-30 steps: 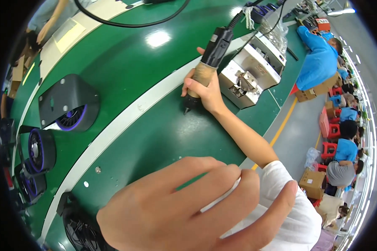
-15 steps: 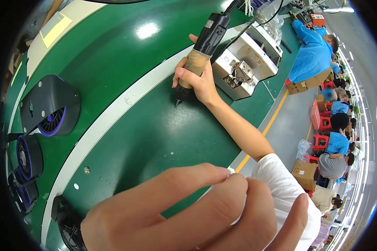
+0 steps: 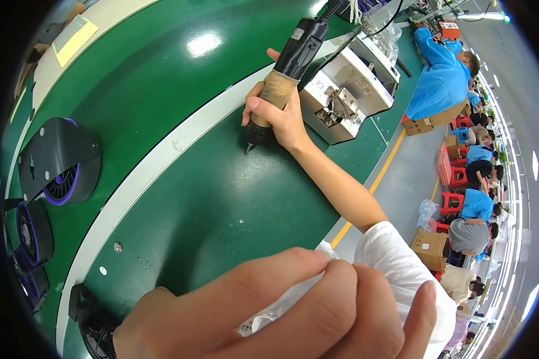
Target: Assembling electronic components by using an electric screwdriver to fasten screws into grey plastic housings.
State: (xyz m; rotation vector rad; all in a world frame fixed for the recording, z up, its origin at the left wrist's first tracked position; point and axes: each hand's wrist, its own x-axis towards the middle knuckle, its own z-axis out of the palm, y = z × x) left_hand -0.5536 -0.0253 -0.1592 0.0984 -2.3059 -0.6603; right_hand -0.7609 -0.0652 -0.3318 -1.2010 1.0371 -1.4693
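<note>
My right hand (image 3: pixel 275 116) is wrapped round a black electric screwdriver (image 3: pixel 304 51) with a tan taped grip. Its bit points down and left over the green worktop (image 3: pixel 209 197). My left hand (image 3: pixel 293 305), large in the foreground, has thumb and forefinger pinched together. A thin white sheet (image 3: pixel 269 312) with small printed marks shows between and behind its fingers, mostly hidden by them. Beyond the right wrist stands a white screw feeder (image 3: pixel 335 102) with metal parts in its opening.
Black units with purple-ringed fans (image 3: pixel 60 161) stand at the left, past a curved pale rail (image 3: pixel 144 161). A black part (image 3: pixel 90 320) lies at lower left, near a small round metal piece (image 3: pixel 118 247). At the right, a person in blue (image 3: pixel 440 78) and cardboard boxes (image 3: pixel 430 248) line the aisle.
The view has shifted slightly, and the fan units appear further left and lower. More of the white sheet shows behind my left fingers. My right hand keeps its hold on the screwdriver.
</note>
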